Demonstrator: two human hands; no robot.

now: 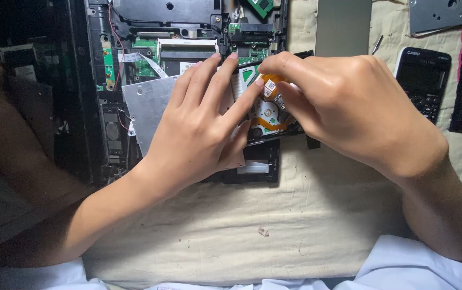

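We see a small white label (269, 86) with dark print on the orange ribbon, just under the fingertips of both hands, near the middle of the view. A second white label (188, 66), rectangular, sits on the open laptop's board, just left of the left fingers. At the right edge lies a black calculator (423, 81); its screen (420, 77) is dark, rectangular and shows nothing.
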